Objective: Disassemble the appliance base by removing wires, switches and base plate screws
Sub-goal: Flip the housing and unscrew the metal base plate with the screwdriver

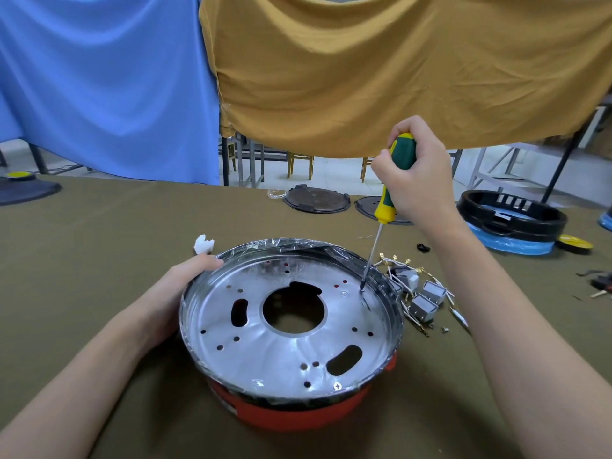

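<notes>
I counted one screw (337, 386) left in the base plate (265, 346); right hand (419, 180) gripped one screwdriver (392, 187), left hand (185, 286) held the rim, its fingers mostly hidden.

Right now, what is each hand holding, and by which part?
The right hand grips the screwdriver by its handle. The left hand holds the base at its left rim.
</notes>
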{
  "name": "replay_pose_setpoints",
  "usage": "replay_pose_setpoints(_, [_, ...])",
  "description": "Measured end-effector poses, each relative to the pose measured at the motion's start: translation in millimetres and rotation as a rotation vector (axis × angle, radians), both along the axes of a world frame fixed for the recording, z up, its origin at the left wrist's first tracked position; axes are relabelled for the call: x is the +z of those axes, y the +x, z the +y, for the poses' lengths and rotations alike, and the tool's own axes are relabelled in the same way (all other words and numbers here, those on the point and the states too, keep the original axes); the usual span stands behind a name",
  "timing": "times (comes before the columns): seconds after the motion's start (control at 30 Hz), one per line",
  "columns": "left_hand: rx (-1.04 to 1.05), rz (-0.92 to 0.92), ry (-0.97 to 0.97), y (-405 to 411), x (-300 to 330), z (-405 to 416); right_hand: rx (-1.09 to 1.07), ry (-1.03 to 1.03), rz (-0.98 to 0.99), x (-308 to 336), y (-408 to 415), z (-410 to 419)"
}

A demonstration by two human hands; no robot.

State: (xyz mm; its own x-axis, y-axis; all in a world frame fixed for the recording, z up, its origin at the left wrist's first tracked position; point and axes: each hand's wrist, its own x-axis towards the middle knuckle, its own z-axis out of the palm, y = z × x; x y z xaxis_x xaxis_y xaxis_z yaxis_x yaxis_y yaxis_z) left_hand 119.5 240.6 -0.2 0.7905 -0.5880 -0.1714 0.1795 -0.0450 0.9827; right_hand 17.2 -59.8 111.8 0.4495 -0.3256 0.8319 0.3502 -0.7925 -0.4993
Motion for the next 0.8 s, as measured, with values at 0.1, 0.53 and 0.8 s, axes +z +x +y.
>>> replay_pose_setpoints(0.1, [-0.003,-0.007,-0.002,1.6,0.9,-0.3,-0.01,-0.002,-0.002,-0.4,-0.1,-1.6])
replay_pose_setpoints(0.53, [-0.012,-0.039,0.005,2.9,-0.2,-0.1,0.026,-0.008,-0.014,0.9,-4.0,13.2])
replay_pose_setpoints(0.8, [-0.025,-0.028,0.02,2.9,-3.5,-0.5,-0.35,-0.151,0.047,0.3,-7.1,24.1])
